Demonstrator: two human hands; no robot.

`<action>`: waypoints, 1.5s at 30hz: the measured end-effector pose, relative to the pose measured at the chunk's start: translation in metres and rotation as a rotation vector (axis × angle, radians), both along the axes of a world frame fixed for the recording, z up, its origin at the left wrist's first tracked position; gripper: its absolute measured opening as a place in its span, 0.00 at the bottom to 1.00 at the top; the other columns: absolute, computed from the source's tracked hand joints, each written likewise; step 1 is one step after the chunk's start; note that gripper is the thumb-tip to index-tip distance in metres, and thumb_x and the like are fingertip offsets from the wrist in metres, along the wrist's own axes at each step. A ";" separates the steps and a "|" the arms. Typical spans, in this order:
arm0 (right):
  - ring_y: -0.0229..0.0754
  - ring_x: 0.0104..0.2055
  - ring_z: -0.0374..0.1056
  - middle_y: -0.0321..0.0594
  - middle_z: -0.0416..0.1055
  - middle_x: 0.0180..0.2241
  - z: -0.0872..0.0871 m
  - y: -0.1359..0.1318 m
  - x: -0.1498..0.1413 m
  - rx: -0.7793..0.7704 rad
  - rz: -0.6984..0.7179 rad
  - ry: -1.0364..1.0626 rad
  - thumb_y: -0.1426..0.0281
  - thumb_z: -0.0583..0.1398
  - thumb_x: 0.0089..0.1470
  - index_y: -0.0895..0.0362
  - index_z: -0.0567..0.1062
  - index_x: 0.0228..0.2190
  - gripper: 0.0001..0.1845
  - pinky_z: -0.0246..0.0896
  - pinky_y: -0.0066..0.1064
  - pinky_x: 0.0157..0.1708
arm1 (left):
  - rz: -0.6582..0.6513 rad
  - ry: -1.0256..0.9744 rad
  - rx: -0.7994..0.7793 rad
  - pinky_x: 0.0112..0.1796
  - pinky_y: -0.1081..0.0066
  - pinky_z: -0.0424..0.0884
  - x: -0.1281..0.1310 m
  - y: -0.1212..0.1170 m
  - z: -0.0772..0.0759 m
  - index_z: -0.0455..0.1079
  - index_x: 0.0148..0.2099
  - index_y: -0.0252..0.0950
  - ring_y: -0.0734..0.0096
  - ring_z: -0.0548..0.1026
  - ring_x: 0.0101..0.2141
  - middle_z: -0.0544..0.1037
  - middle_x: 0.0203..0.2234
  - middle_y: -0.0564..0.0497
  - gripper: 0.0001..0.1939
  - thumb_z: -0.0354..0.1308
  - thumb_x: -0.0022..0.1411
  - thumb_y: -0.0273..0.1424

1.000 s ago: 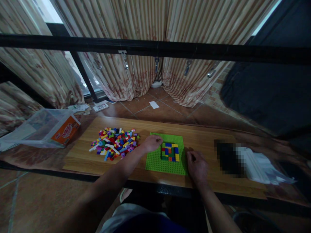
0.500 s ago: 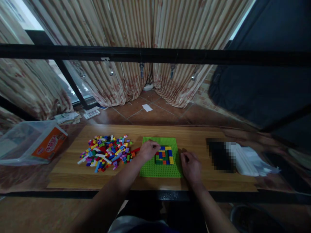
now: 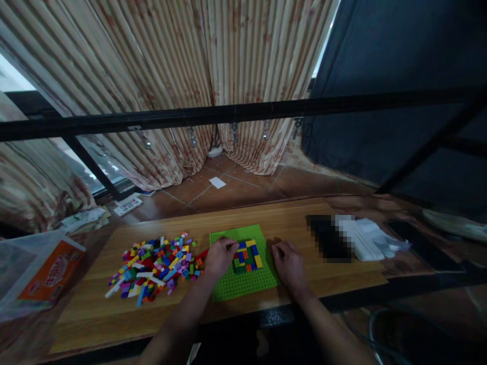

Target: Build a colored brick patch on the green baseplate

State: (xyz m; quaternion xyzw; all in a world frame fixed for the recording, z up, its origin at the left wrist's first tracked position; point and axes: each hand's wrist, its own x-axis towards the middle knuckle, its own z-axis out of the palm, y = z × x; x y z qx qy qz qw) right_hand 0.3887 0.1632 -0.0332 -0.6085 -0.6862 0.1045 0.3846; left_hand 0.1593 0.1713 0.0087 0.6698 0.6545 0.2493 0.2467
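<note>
A green studded baseplate point(image 3: 247, 289) lies on the wooden table, carrying a low block of toy bricks point(image 3: 249, 256) in blue, yellow, green, red and orange. My left hand point(image 3: 219, 259) reaches over the plate's left side. Its thumb and forefinger are pinched at the upper left corner of the built bricks, and whatever is between them is too small to make out. Beside the plate's right edge, my right hand point(image 3: 289, 263) rests on the table with its fingers curled in. No object shows in it.
A loose heap of mixed toy bricks point(image 3: 155, 268) spreads left of the plate. Farther left stands a clear plastic bin point(image 3: 23, 253) with an orange label. A white plastic bag point(image 3: 369, 241) lies at the right beside a blurred dark patch. A black rail point(image 3: 236, 111) crosses beyond the table.
The camera view has turned and tilted, so the whole scene sits lower and further left. Both hands keep nearly the same places relative to the plate, and the built bricks look the same.
</note>
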 end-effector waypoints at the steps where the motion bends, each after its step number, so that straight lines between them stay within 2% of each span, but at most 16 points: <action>1: 0.43 0.34 0.67 0.41 0.70 0.29 0.000 0.000 0.000 -0.002 0.000 0.000 0.62 0.51 0.62 0.54 0.71 0.25 0.17 0.61 0.33 0.37 | -0.002 0.003 0.002 0.39 0.75 0.69 -0.001 0.001 -0.001 0.78 0.36 0.39 0.73 0.77 0.36 0.80 0.33 0.53 0.10 0.55 0.65 0.32; 4: 0.43 0.35 0.67 0.41 0.70 0.30 0.001 0.000 -0.001 0.002 0.003 -0.005 0.64 0.51 0.62 0.55 0.72 0.26 0.16 0.61 0.33 0.38 | -0.009 0.015 0.004 0.39 0.74 0.70 -0.001 0.001 0.000 0.77 0.36 0.38 0.72 0.77 0.36 0.80 0.34 0.52 0.10 0.54 0.65 0.31; 7: 0.42 0.35 0.67 0.42 0.70 0.30 0.001 0.000 -0.002 0.009 0.002 0.008 0.64 0.51 0.62 0.54 0.72 0.27 0.16 0.62 0.33 0.37 | -0.045 -0.003 0.015 0.43 0.73 0.70 -0.001 -0.007 0.004 0.76 0.44 0.39 0.71 0.77 0.40 0.79 0.40 0.51 0.10 0.54 0.65 0.34; 10: 0.42 0.34 0.68 0.41 0.71 0.31 0.000 0.000 -0.002 0.010 -0.005 0.008 0.64 0.51 0.62 0.54 0.72 0.27 0.15 0.62 0.33 0.36 | -0.108 -0.004 -0.016 0.47 0.71 0.70 0.000 -0.019 0.008 0.69 0.56 0.44 0.69 0.76 0.45 0.74 0.51 0.52 0.21 0.60 0.61 0.38; 12: 0.42 0.34 0.68 0.41 0.71 0.30 -0.001 0.001 -0.002 0.019 -0.007 0.000 0.63 0.51 0.62 0.54 0.72 0.27 0.16 0.62 0.33 0.36 | -0.135 0.033 -0.034 0.48 0.70 0.71 0.002 -0.025 0.010 0.65 0.59 0.46 0.66 0.75 0.47 0.71 0.55 0.52 0.30 0.65 0.55 0.38; 14: 0.43 0.34 0.68 0.41 0.71 0.30 -0.002 0.001 -0.001 0.032 -0.009 -0.005 0.63 0.51 0.62 0.54 0.73 0.26 0.17 0.62 0.33 0.36 | -0.138 0.067 -0.010 0.49 0.69 0.70 0.004 -0.028 0.009 0.64 0.60 0.45 0.64 0.75 0.49 0.71 0.56 0.52 0.33 0.67 0.52 0.37; 17: 0.43 0.35 0.68 0.42 0.71 0.31 -0.002 0.001 -0.001 0.040 -0.003 -0.004 0.62 0.50 0.62 0.54 0.73 0.27 0.17 0.63 0.34 0.37 | -0.082 0.106 0.034 0.49 0.69 0.69 0.011 -0.027 0.005 0.66 0.57 0.43 0.65 0.75 0.49 0.73 0.53 0.51 0.26 0.64 0.57 0.36; 20: 0.43 0.35 0.68 0.43 0.71 0.31 -0.002 0.001 0.000 0.025 -0.003 0.001 0.61 0.51 0.62 0.54 0.73 0.28 0.17 0.63 0.34 0.37 | 0.022 0.163 0.044 0.48 0.70 0.69 0.021 -0.023 0.002 0.69 0.54 0.41 0.65 0.76 0.47 0.75 0.50 0.49 0.17 0.57 0.64 0.35; 22: 0.43 0.35 0.68 0.43 0.71 0.31 -0.003 0.001 0.001 0.011 -0.009 0.002 0.61 0.51 0.62 0.54 0.73 0.27 0.17 0.63 0.34 0.37 | 0.094 0.214 0.046 0.48 0.70 0.69 0.029 -0.020 0.000 0.70 0.53 0.40 0.65 0.76 0.47 0.76 0.48 0.48 0.14 0.54 0.66 0.35; 29: 0.43 0.34 0.68 0.42 0.71 0.30 -0.004 0.002 0.002 0.029 -0.012 -0.020 0.62 0.51 0.61 0.55 0.74 0.28 0.17 0.62 0.33 0.36 | 0.196 0.296 0.013 0.41 0.70 0.70 0.041 -0.012 0.003 0.71 0.49 0.39 0.64 0.77 0.42 0.77 0.46 0.47 0.13 0.51 0.68 0.37; 34: 0.43 0.36 0.68 0.44 0.72 0.32 -0.005 0.002 0.002 0.040 -0.003 -0.015 0.62 0.51 0.61 0.55 0.74 0.28 0.17 0.63 0.33 0.36 | 0.292 0.325 -0.043 0.37 0.70 0.70 0.034 -0.011 0.007 0.71 0.48 0.39 0.64 0.77 0.39 0.76 0.46 0.46 0.14 0.50 0.68 0.39; 40: 0.44 0.35 0.68 0.45 0.72 0.33 -0.010 0.001 0.006 0.056 0.001 -0.035 0.59 0.51 0.61 0.55 0.74 0.28 0.18 0.62 0.35 0.36 | 0.326 0.325 -0.071 0.38 0.71 0.70 0.025 -0.012 0.012 0.71 0.49 0.40 0.65 0.77 0.40 0.75 0.46 0.46 0.15 0.49 0.68 0.40; 45: 0.44 0.34 0.67 0.44 0.72 0.31 -0.009 0.001 0.009 0.058 0.012 -0.060 0.56 0.50 0.61 0.56 0.74 0.29 0.21 0.62 0.34 0.34 | 0.357 0.299 -0.051 0.38 0.71 0.70 0.019 -0.011 0.010 0.71 0.48 0.38 0.65 0.77 0.40 0.75 0.46 0.46 0.16 0.48 0.69 0.40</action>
